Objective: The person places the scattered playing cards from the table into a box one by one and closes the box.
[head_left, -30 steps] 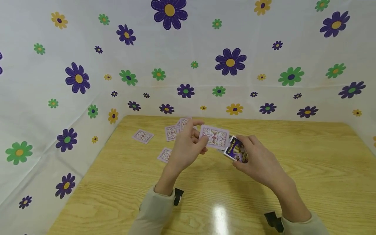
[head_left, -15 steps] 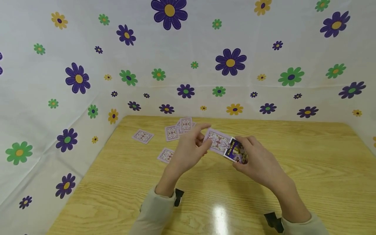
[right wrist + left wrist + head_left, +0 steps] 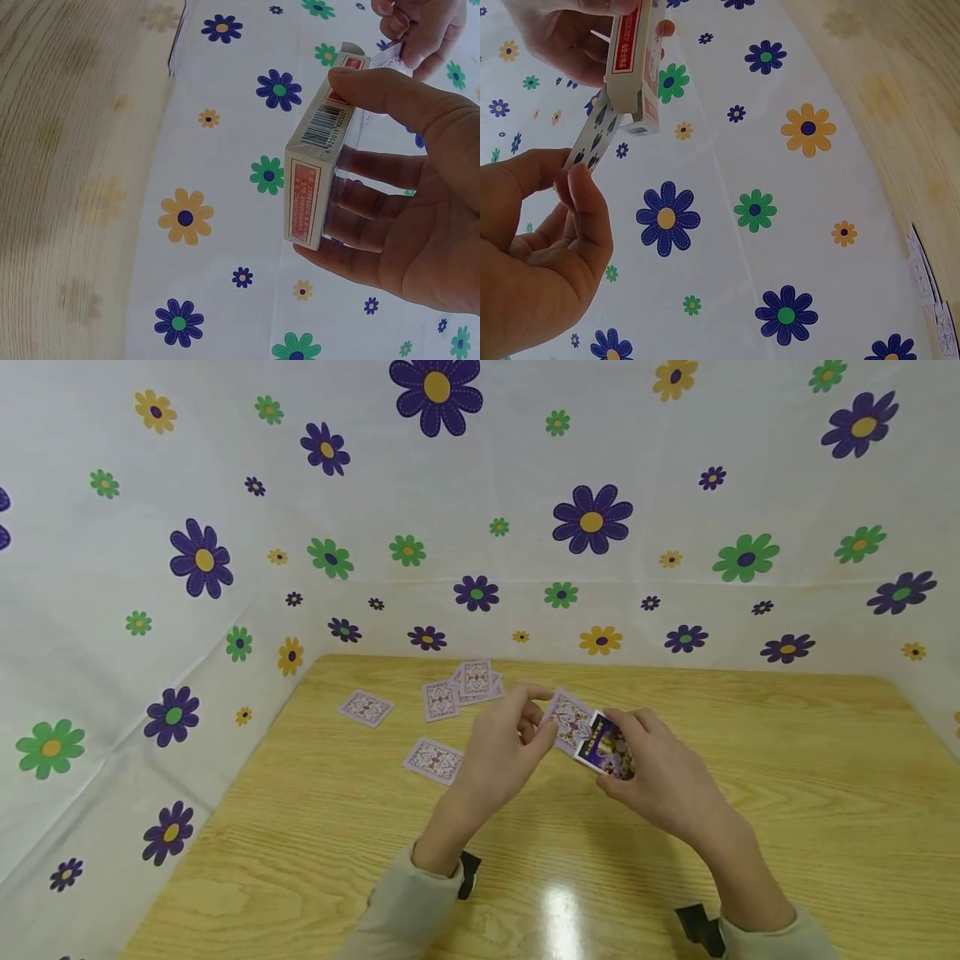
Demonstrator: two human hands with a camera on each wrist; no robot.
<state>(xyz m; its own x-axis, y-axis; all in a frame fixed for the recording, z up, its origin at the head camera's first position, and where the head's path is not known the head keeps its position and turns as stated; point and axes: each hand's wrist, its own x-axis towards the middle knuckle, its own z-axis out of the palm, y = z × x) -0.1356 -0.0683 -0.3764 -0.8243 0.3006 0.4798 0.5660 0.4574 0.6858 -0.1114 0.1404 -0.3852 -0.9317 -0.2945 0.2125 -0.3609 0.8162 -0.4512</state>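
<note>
Between thumb and fingers my left hand (image 3: 498,747) pinches a playing card (image 3: 572,720) with a patterned pink back. The card's right end is inside the open end of a card box (image 3: 606,747); the left part sticks out. In the left wrist view the card's face (image 3: 596,136) shows black spades. My right hand (image 3: 663,768) grips the box by its edges, above the table. From the right wrist view, the thumb lies along the barcode side of the box (image 3: 319,142) and the fingers are on the opposite side.
Several cards lie back up on the wooden table (image 3: 300,860): an overlapping group (image 3: 475,679) at the back, a single card (image 3: 366,707) to the left and another card (image 3: 433,761) beside my left wrist. A flowered cloth (image 3: 510,468) hangs behind and at the left.
My left hand has moved right, turning the card in line with the box and sliding its end in. The right hand has stayed almost still, holding the box.
</note>
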